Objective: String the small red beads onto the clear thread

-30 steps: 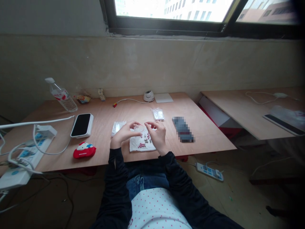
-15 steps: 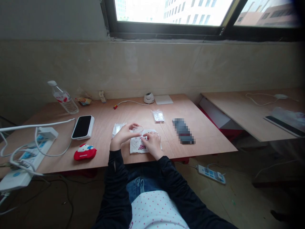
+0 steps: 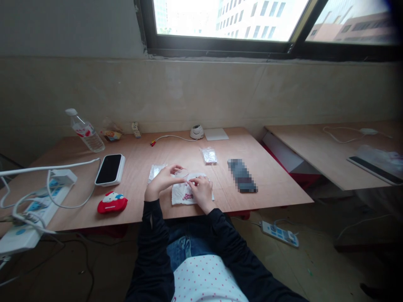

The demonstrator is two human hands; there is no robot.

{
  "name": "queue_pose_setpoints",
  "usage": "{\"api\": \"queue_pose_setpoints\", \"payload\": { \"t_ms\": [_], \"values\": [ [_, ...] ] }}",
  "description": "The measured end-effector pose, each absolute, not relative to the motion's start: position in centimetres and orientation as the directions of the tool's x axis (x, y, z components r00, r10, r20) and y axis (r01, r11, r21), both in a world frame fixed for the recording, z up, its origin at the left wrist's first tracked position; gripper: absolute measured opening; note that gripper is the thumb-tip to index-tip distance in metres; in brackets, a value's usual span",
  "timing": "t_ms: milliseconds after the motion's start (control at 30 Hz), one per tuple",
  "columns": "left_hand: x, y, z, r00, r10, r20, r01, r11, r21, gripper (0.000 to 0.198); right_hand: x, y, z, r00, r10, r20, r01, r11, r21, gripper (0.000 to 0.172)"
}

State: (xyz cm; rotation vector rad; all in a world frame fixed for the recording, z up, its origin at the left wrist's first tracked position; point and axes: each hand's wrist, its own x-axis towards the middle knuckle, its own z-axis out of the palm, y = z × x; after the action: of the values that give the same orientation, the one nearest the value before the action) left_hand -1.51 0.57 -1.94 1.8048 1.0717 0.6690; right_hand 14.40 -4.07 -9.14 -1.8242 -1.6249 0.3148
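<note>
My left hand [image 3: 161, 181] is closed in a pinch over the left side of a white cloth or tissue [image 3: 176, 199]. A thin, clear loop like a cord [image 3: 181, 172] curves between its thumb and fingers. Close beside it, my right hand [image 3: 202, 189] pinches with fingertips almost touching the left thumb; what sits between them is too small to make out. Small pink beads [image 3: 188, 196] lie on the cloth under the hands. A clear plastic packet [image 3: 156, 171] is partly behind my left hand. Another clear packet [image 3: 209, 156] lies farther back.
Around the hands are a red pouch [image 3: 112, 203], a white-cased device [image 3: 110, 170], a power strip [image 3: 47, 205] with cables, and a pixelated dark object [image 3: 242, 176]. Along the back stand a water bottle [image 3: 85, 131] and a white dome camera [image 3: 197, 131]. The table's front edge is close.
The view has tilted slightly, so everything sits a little lower. Both hands keep nearly the same pose, the right fingertips shifting very slightly.
</note>
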Motion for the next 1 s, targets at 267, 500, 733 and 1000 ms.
{"api": "queue_pose_setpoints", "payload": {
  "t_ms": [267, 500, 733, 1000],
  "values": [
    [-1.1, 0.6, -2.0, 0.498, 0.867, 0.006, 0.389, -0.229, 0.892, 0.043, 14.5, -4.5, -3.3, 0.333, 0.801, 0.498, 0.596, 0.23, -0.77, 0.025],
    [-1.5, 0.5, -2.0, 0.484, 0.875, -0.011, 0.388, -0.204, 0.899, 0.043, 14.3, -4.2, -4.6, 0.309, 0.832, 0.461, 0.579, 0.22, -0.785, 0.026],
    [-1.8, 0.6, -1.9, 0.468, 0.883, -0.022, 0.389, -0.184, 0.903, 0.045, 15.7, -3.8, -7.3, 0.249, 0.942, 0.226, 0.753, -0.042, -0.657, 0.018],
    [-1.6, 0.6, -1.8, 0.475, 0.88, -0.022, 0.419, -0.204, 0.885, 0.044, 15.2, -4.2, -8.5, 0.218, 0.967, 0.129, 0.823, -0.111, -0.556, 0.013]
  ]
}}
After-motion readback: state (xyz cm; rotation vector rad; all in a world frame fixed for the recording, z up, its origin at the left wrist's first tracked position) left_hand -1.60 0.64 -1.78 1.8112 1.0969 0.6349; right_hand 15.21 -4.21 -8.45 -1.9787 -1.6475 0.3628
